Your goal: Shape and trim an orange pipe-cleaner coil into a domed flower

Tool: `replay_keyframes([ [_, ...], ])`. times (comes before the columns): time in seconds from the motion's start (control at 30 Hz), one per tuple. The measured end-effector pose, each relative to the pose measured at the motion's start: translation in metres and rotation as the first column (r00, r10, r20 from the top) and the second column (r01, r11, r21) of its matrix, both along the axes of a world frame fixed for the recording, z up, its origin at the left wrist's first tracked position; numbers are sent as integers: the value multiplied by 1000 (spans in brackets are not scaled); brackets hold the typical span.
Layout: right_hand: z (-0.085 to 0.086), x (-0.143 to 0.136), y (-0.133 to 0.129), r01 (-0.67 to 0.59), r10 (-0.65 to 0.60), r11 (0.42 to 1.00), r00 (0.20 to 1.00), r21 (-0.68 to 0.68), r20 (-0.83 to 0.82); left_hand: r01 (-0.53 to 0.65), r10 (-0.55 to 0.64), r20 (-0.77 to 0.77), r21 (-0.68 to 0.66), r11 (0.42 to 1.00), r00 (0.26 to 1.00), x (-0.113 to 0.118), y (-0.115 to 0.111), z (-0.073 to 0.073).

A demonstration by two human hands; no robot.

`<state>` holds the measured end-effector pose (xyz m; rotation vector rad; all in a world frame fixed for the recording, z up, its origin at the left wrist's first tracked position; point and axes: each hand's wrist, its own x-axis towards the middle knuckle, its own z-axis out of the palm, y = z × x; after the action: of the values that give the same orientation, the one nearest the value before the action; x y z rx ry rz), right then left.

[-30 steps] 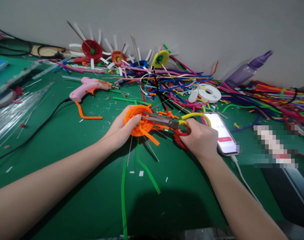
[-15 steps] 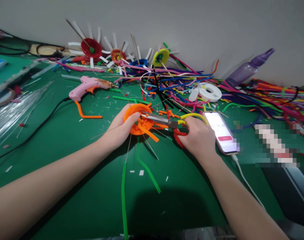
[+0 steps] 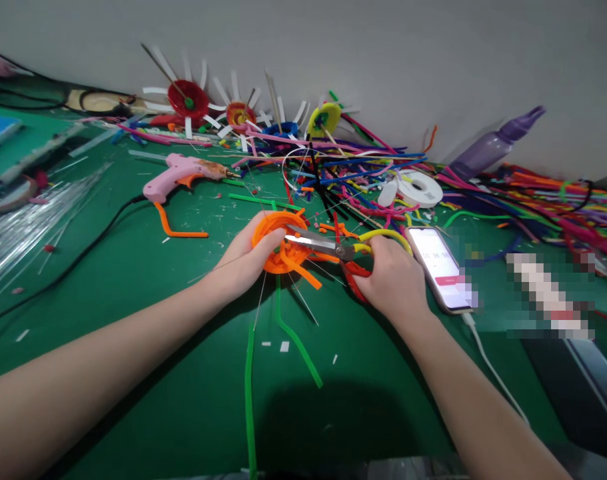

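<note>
While the left hand pinches the coiled orange dish between its thumb, laid over the near rim, and fingers mostly hidden behind, the right hand grips the yellow-and-red handles of a pair of scissors. The dish is held at the centre of the work area, above the green tabletop; whether its underside touches the surface cannot be determined. The blades reach across the dish, their tips close to the left thumb, and appear slightly parted. What lies between them cannot be made out.

Principal hazard: the left thumb. Should the dish turn in its pinch, or the blades slip off the smooth coils, the tips could nick the skin. Secondary hazard: a misjudged cut, since the blades partly cover the inside of the dish, and a wrong coil could be severed and the winding loosened.

A loose orange pipe cleaner projects from the dish toward the wearer, and thin wires radiate around it; either could be snagged by the scissors or a sleeve-less wrist. Two green pipe cleaners trail below and could drag the dish if caught. The lit phone sits just beside the right hand, where a backward elbow or wrist movement might knock it.
</note>
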<state>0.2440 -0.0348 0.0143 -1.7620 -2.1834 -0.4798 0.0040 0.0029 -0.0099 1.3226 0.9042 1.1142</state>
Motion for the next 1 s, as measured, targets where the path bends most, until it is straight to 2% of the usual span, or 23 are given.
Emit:
replay_keyframes([
  [0.37,1,-3,0,-46,46,999,999,0,22,6,-7,-11,-37,999,1000,-1,-1,1],
  [0.53,0,-3,1,-12,12,1000,1000,5,27,36,-36,-15,-21,999,999,-1,-1,3],
  [0.77,3,-5,0,141,-134,975,990,-173,50,37,-37,-61,-9,999,997,-1,0,5],
  [1.0,10,-10,-1,177,-146,933,982,-314,121,24,-23,15,-65,998,1000,0,-1,4],
])
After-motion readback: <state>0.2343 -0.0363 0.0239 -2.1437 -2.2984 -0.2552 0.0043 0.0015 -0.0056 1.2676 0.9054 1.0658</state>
